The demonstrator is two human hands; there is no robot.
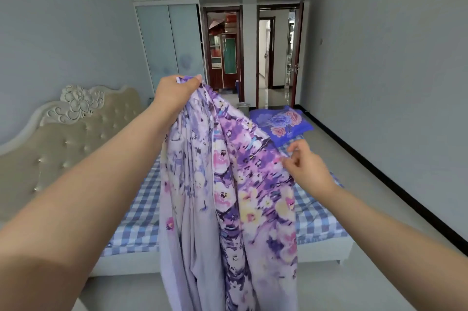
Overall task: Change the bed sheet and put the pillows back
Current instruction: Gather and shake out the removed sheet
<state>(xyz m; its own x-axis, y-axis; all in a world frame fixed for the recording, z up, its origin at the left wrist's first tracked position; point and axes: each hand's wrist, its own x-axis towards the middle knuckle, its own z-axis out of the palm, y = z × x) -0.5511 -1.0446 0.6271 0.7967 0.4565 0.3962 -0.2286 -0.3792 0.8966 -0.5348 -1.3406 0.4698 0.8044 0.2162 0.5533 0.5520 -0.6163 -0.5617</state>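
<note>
My left hand (pixel 174 94) is raised at arm's length, fingers and thumb clamped on a bunched corner of the purple floral sheet (pixel 228 196), which hangs from that grip in long folds down past the near edge of the bed. The printed side, with pink, yellow and white flowers, faces right; the pale lilac reverse faces left. My right hand (pixel 307 171) is lower and to the right, thumb and forefinger pinching the sheet's edge, the other fingers loosely curled behind. Behind the sheet lies the mattress (pixel 316 214), covered in a blue-and-white check fabric and resting on a white bed frame (pixel 324 250). The padded beige headboard (pixel 63 138), with a carved flower crest, stands against the left wall. At the far end of the bed a blue pillow (pixel 279 123) with pink roses lies on the check fabric, well apart from both hands. Just beyond the bed a small grey bin (pixel 243 107) stands on the floor; only its top shows. Further back on the left is a wardrobe (pixel 169 44) with frosted sliding doors and white cupboards above. Two dark-framed doorways (pixel 277 54) open in the far wall, the right one onto a glossy-floored corridor.
</note>
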